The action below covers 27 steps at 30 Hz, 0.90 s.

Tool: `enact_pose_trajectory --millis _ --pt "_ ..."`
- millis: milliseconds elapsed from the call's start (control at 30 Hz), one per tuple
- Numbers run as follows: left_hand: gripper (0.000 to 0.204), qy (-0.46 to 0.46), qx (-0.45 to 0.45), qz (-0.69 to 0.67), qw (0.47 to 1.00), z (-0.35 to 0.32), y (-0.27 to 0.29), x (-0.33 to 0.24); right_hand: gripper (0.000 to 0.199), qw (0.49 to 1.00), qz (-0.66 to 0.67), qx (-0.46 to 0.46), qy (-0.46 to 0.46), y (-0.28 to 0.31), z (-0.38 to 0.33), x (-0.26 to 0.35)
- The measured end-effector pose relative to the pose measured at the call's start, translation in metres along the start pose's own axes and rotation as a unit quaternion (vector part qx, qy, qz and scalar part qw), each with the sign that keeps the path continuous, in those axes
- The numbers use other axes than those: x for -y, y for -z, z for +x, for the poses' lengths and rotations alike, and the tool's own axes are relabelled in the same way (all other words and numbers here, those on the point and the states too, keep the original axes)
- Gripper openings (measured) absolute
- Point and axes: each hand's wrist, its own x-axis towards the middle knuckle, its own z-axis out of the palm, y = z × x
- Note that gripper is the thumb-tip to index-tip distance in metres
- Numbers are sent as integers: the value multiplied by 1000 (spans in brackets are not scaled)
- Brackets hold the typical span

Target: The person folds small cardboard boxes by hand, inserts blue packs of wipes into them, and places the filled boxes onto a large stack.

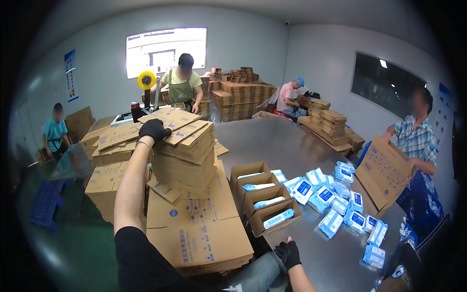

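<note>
Low in the frame, your right hand (288,254), gloved and holding nothing, rests loosely curled on the steel tabletop (272,141) near the open cartons (262,199). Left of centre, your left hand (154,130) lies flat, its grip closed on nothing, atop the stack of flattened boxes (187,151). The boxes are likely stiff, light singly and slippery; take one by its edge.
</note>
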Motion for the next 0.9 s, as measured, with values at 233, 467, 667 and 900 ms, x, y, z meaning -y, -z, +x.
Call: enact_pose_trajectory --millis 233,467,667,900 --pt "17 -175 -156 182 955 50 -67 41 36 999 43 -23 22 17 6 -22" --pt "30 -299 -467 -91 827 71 -9 60 28 987 -1 -3 163 -17 -63 14" --pt "31 -293 -83 -761 572 -110 26 -207 60 940 -47 111 319 -42 -117 65" --pt "36 -441 347 -657 503 -383 -31 -363 69 850 -44 -137 506 -81 -269 147"
